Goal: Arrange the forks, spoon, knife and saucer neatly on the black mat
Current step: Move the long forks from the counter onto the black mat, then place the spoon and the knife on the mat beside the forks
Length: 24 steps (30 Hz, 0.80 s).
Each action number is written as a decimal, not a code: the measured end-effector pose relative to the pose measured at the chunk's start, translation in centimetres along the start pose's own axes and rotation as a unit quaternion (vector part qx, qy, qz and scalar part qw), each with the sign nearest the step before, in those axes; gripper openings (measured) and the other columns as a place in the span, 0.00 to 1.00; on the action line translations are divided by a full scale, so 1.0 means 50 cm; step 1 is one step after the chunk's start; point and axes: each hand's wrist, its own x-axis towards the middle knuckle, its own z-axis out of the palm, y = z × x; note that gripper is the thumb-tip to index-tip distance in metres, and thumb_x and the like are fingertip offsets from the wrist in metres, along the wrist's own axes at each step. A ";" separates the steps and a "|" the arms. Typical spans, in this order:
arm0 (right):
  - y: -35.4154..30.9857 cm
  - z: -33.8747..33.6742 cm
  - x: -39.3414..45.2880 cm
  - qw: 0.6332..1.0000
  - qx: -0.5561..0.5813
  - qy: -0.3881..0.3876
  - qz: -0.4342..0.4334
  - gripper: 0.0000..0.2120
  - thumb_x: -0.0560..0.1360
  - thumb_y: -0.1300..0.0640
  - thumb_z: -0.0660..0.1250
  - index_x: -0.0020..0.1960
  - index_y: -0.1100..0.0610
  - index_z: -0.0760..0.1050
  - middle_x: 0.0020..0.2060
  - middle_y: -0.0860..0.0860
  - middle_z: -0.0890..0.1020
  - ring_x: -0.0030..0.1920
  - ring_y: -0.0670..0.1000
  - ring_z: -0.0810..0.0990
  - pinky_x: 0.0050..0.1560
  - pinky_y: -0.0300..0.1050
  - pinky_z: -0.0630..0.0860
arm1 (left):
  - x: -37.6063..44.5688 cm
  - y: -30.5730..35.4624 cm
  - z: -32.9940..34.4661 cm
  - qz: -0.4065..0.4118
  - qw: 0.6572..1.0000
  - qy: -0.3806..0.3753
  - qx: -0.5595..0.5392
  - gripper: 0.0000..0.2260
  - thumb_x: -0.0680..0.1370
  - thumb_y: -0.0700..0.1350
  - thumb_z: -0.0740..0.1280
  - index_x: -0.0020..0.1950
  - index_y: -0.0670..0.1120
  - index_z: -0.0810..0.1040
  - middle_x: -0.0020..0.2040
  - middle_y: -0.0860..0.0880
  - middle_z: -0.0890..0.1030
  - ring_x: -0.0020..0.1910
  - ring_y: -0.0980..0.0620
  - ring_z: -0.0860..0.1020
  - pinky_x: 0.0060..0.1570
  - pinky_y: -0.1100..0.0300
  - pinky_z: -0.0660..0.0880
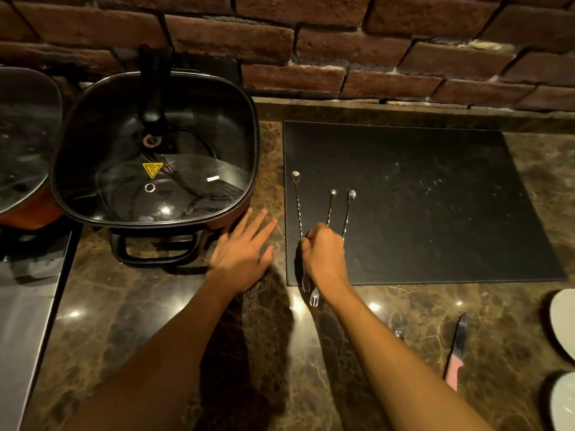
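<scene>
A black mat [435,197] lies on the marble counter. Three thin twisted-handle forks rest along its left side: the left fork [297,200], the middle fork [330,204] and the right fork [348,213]. Their tines point toward me, past the mat's near edge. My right hand [325,255] is closed over the fork handles near the mat's front edge. My left hand [242,248] lies flat and open on the counter, left of the mat. A pink-handled knife [456,349] lies on the counter at the lower right. A spoon tip [399,335] peeks out beside my right forearm. White saucers [564,321] sit at the right edge.
A square black electric pan with a glass lid [155,150] stands left of the mat, close to my left hand. Another lidded pan [21,144] is at the far left. A brick wall [342,57] runs behind the counter. A steel surface [28,306] borders the lower left.
</scene>
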 end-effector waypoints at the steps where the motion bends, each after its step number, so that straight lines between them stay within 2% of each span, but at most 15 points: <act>1: 0.010 -0.011 -0.005 1.000 0.026 0.015 0.006 0.05 0.77 0.60 0.63 0.49 0.61 0.76 0.46 0.59 0.82 0.47 0.59 0.80 0.45 0.45 0.73 | 0.002 0.000 0.000 -0.009 1.000 -0.010 -0.001 0.28 0.80 0.60 0.51 0.80 0.57 0.59 0.83 0.56 0.54 0.82 0.54 0.47 0.68 0.36 0.65; 3: 0.047 -0.042 -0.033 0.996 0.074 0.043 0.020 0.04 0.76 0.61 0.63 0.45 0.58 0.76 0.40 0.56 0.82 0.43 0.57 0.80 0.43 0.44 0.72 | 0.001 0.001 0.000 -0.017 1.000 -0.018 0.005 0.28 0.80 0.60 0.50 0.81 0.58 0.58 0.83 0.56 0.53 0.82 0.54 0.46 0.70 0.37 0.63; 6: 0.146 -0.095 -0.122 0.992 0.083 0.093 0.036 0.05 0.75 0.63 0.66 0.41 0.56 0.74 0.36 0.54 0.81 0.39 0.58 0.79 0.40 0.47 0.71 | -0.011 0.005 -0.008 -0.008 1.000 -0.002 0.029 0.28 0.81 0.60 0.49 0.81 0.54 0.61 0.83 0.51 0.57 0.81 0.49 0.52 0.70 0.40 0.65; 10: 0.272 -0.125 -0.270 0.989 0.043 0.105 0.089 0.06 0.75 0.63 0.69 0.45 0.55 0.73 0.39 0.51 0.77 0.41 0.55 0.78 0.42 0.43 0.69 | -0.042 0.035 -0.007 -0.005 0.998 0.044 0.036 0.28 0.81 0.57 0.49 0.79 0.48 0.65 0.80 0.44 0.64 0.80 0.42 0.58 0.74 0.41 0.60; 13: 0.307 -0.115 -0.330 0.990 0.000 0.060 0.128 0.08 0.76 0.57 0.69 0.51 0.57 0.72 0.47 0.53 0.76 0.46 0.54 0.77 0.46 0.46 0.72 | -0.065 0.104 0.003 -0.013 0.996 0.088 -0.008 0.28 0.81 0.55 0.52 0.78 0.45 0.68 0.79 0.42 0.64 0.79 0.40 0.59 0.75 0.41 0.56; 15: 0.311 -0.110 -0.348 0.990 -0.037 0.045 0.130 0.10 0.76 0.55 0.68 0.55 0.57 0.71 0.50 0.52 0.74 0.49 0.53 0.75 0.48 0.45 0.72 | -0.078 0.169 0.009 0.020 0.995 0.100 -0.020 0.27 0.80 0.54 0.54 0.77 0.45 0.69 0.79 0.41 0.65 0.79 0.40 0.59 0.75 0.41 0.56; 18: 0.313 -0.114 -0.357 0.989 -0.052 0.032 0.137 0.09 0.78 0.58 0.64 0.57 0.57 0.70 0.53 0.53 0.73 0.53 0.55 0.76 0.50 0.48 0.73 | -0.093 0.272 0.028 0.131 0.988 0.076 -0.006 0.26 0.80 0.53 0.56 0.78 0.47 0.68 0.79 0.42 0.66 0.79 0.40 0.60 0.75 0.40 0.59; 20: 0.320 -0.117 -0.359 0.989 -0.061 0.008 0.136 0.09 0.78 0.65 0.61 0.57 0.58 0.71 0.53 0.54 0.76 0.53 0.57 0.76 0.50 0.50 0.74 | -0.096 0.330 0.049 0.193 0.980 0.046 0.016 0.26 0.80 0.53 0.57 0.78 0.48 0.67 0.79 0.43 0.65 0.79 0.41 0.60 0.76 0.42 0.59; 22: 0.329 -0.121 -0.360 0.989 -0.058 -0.006 0.133 0.13 0.76 0.70 0.58 0.57 0.60 0.72 0.51 0.56 0.77 0.52 0.58 0.77 0.46 0.49 0.72 | -0.093 0.375 0.072 0.215 0.976 0.005 0.037 0.26 0.81 0.53 0.57 0.79 0.49 0.65 0.81 0.45 0.62 0.81 0.42 0.57 0.77 0.44 0.56; 24: 0.342 -0.133 -0.361 0.989 -0.044 -0.002 0.140 0.12 0.74 0.71 0.57 0.54 0.62 0.73 0.47 0.56 0.77 0.49 0.59 0.77 0.41 0.46 0.66 | -0.086 0.405 0.094 0.222 0.973 -0.031 0.058 0.26 0.82 0.54 0.56 0.80 0.50 0.63 0.82 0.46 0.59 0.81 0.43 0.54 0.78 0.45 0.53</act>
